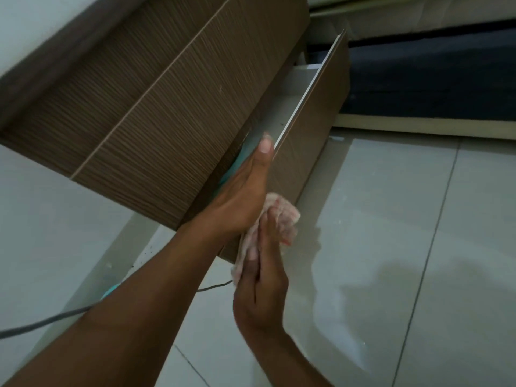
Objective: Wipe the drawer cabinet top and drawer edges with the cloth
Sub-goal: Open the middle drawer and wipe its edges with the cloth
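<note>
A brown wood-grain drawer cabinet [156, 88] fills the upper left. Its lowest drawer [312, 127] is pulled out, showing a white inner edge. My left hand [243, 191] grips the near end of that drawer's front panel, fingers inside and thumb lying along the top edge. My right hand [261, 291] holds a crumpled pinkish-white cloth [279, 219] pressed against the near corner of the drawer front, just below my left hand. Something teal shows inside the drawer behind my left hand.
Pale tiled floor [391, 247] spreads to the right and below. A grey cable [42, 324] runs across the floor at the lower left under my forearm. A bed base with a dark mattress [432, 79] stands behind the drawer at the upper right.
</note>
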Demonstrator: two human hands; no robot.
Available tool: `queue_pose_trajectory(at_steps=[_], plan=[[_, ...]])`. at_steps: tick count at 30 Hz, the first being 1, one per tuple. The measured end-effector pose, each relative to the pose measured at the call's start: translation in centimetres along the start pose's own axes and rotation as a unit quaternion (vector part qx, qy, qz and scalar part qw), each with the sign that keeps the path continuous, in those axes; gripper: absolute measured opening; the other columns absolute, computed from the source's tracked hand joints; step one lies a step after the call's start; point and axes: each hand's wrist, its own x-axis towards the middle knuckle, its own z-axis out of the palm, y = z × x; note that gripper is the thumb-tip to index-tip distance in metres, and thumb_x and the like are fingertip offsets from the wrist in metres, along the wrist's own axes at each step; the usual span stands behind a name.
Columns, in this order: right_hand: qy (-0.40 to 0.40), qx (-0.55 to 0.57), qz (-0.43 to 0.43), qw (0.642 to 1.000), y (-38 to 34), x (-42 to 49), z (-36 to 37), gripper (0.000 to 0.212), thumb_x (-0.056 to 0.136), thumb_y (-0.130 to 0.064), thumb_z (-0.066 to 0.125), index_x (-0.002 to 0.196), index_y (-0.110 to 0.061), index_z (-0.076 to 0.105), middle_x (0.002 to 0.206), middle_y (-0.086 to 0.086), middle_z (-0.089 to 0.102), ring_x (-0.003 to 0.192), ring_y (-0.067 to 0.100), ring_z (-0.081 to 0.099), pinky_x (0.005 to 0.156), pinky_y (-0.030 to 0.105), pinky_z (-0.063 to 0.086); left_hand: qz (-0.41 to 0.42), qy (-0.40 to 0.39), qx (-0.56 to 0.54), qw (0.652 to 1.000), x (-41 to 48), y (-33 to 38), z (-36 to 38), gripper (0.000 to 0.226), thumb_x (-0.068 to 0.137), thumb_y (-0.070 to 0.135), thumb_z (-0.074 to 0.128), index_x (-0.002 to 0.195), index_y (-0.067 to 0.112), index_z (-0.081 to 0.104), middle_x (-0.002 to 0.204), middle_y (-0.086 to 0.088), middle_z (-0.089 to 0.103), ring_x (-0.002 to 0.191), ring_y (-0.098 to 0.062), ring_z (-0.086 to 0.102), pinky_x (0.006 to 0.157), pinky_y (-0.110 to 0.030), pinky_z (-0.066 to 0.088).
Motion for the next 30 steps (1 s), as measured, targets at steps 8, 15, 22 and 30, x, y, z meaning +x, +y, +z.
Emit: queue_pose_trajectory(at_steps=[8, 15, 22, 30], plan=[[0.188, 0.054, 0.240, 0.951, 3.8, 9.3, -3.0, 0.034, 0.100, -0.020, 0.049, 0.130, -0.024, 0.066, 0.126, -0.002, 0.069, 0.117, 0.015, 0.064, 0.104, 0.042, 0.051, 0.005, 0.011, 0.053, 0.999, -2.1, 0.4, 0.0, 0.068, 0.097, 0.067, 0.010, 0.159, 0.040, 0.009, 0.166, 0.017, 0.010, 0.141, 0.009, 0.009, 0.121, -0.030, 0.005], [-0.011, 0.015, -0.034, 0.999, 1.7, 6.1, -0.4, 0.050, 0.106, -0.021, 0.038, 0.155, -0.022, 0.030, 0.158, 0.001, 0.039, 0.147, 0.020, 0.036, 0.115, 0.054, 0.037, 0.035, -0.014, 0.101, 0.994, 0.8, 0.4, -0.3, 0.072, 0.088, 0.082, 0.010, 0.154, 0.054, 0.005, 0.167, 0.019, 0.008, 0.152, -0.001, 0.005, 0.126, -0.045, 0.009], [0.129, -0.018, 0.068, 0.989, 6.1, 21.0, -3.5, 0.043, 0.103, -0.017, 0.049, 0.145, -0.026, 0.049, 0.147, -0.004, 0.054, 0.136, 0.011, 0.049, 0.114, 0.038, 0.042, 0.059, -0.030, 0.032, 0.997, 4.9, 2.0, 0.8, 0.085, 0.083, 0.083, 0.015, 0.158, 0.044, 0.008, 0.165, 0.023, 0.008, 0.146, 0.012, 0.007, 0.124, -0.028, 0.006], [0.042, -0.016, -0.080, 0.996, 2.6, 16.1, -2.7, 0.042, 0.102, -0.016, 0.044, 0.144, -0.011, 0.051, 0.146, 0.003, 0.055, 0.138, 0.013, 0.048, 0.114, 0.034, 0.041, 0.062, -0.032, 0.037, 0.997, 11.5, 5.4, 1.5, 0.093, 0.080, 0.089, 0.014, 0.158, 0.039, 0.019, 0.166, 0.016, 0.018, 0.148, 0.005, 0.014, 0.126, -0.034, 0.009]])
